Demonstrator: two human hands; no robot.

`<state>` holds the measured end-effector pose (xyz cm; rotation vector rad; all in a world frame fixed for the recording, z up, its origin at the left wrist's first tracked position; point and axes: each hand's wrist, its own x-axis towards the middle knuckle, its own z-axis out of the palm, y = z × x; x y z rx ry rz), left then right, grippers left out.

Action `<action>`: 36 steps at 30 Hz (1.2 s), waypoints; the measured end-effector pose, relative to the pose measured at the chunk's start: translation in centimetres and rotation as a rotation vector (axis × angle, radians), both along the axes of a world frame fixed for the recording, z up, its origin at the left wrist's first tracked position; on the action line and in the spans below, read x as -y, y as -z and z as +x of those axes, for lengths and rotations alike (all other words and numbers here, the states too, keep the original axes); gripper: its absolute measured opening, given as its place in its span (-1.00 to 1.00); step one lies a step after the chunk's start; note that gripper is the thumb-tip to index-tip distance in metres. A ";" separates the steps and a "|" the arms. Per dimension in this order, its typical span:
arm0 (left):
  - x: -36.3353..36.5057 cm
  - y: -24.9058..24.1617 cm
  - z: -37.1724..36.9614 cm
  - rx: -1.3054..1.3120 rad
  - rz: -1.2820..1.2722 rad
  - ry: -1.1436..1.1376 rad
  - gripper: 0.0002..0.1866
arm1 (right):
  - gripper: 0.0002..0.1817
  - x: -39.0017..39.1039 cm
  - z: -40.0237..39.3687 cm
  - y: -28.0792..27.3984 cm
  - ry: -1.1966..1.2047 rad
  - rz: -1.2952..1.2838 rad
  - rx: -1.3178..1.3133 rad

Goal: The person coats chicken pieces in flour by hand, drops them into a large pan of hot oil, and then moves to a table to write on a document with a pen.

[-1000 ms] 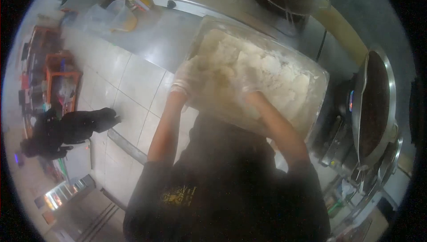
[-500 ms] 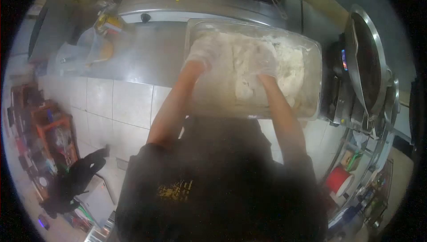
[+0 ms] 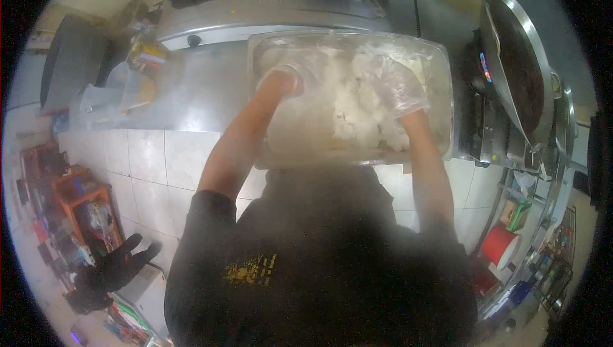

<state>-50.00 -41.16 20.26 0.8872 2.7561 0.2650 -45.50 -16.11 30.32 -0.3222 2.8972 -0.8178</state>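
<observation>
A large clear rectangular tub (image 3: 290,155) stands on the steel counter before me, with white flour-like powder (image 3: 353,117) heaped in its middle and right side. Both my hands are inside it, in thin clear plastic gloves. My left hand (image 3: 297,74) is at the left edge of the heap, its fingers blurred by haze and powder. Over the right part of the heap is my right hand (image 3: 397,86), fingers pointing down and left into the powder. How far the fingers of either hand are bent is hidden.
A stove (image 3: 268,12) with pans lies behind the tub. To the right stands a large wok (image 3: 520,60). A plastic jug (image 3: 134,88) and a yellow can (image 3: 148,54) sit on the left. A person in dark clothes (image 3: 108,277) is at lower left.
My right hand has moved right and up over the powder, and the left hand stays near the left of the heap. The powder's middle looks looser. The whole view has shifted slightly.
</observation>
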 end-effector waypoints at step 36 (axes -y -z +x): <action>-5.2 2.2 8.2 0.504 0.855 -0.716 -0.51 | -0.63 -10.0 4.4 -1.7 -0.164 0.008 0.330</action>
